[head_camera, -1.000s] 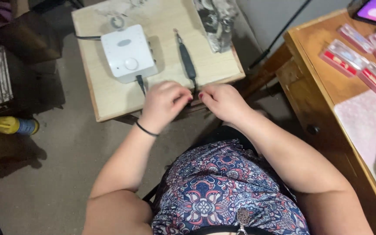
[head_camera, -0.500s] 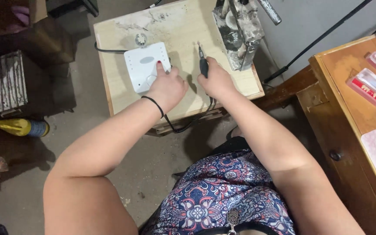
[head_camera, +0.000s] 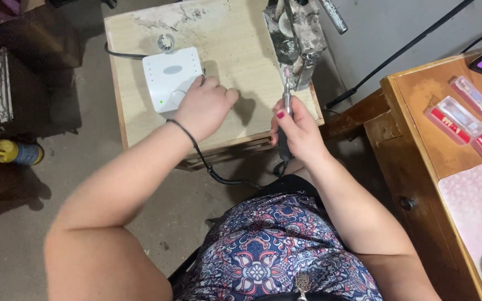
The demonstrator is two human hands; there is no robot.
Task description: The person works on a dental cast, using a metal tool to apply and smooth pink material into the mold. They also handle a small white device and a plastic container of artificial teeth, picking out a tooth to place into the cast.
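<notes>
Left hand (head_camera: 205, 106) rests knuckles-up on the small pale wooden desk (head_camera: 135, 120), fingers curled, fingertips touching the lower right corner of the white square plastic control box (head_camera: 172, 78); grip loosely closed, nothing held in it. A thin black band sits on that wrist. Right hand (head_camera: 298, 131) has its grip closed around a slim dark pen-shaped rotary handpiece (head_camera: 285, 108), held roughly upright, tip pointing away from the body; red-painted nail visible on the thumb. Just beyond the right grip's tip sits a grimy grey metal stand (head_camera: 299, 36), on the far right of the desk. A black cable (head_camera: 218, 175) hangs below the left wrist off the desk's near edge; its ends aren't traceable. Small round grey part (head_camera: 165, 42) lies beyond the box, far from the left grip. Well right of the right grip: an orange-brown wooden table (head_camera: 414, 128) carrying clear plastic cases with red contents (head_camera: 453, 117). Far left of the left grip, on the floor: a yellow-and-blue can (head_camera: 9, 151) lying on its side.
</notes>
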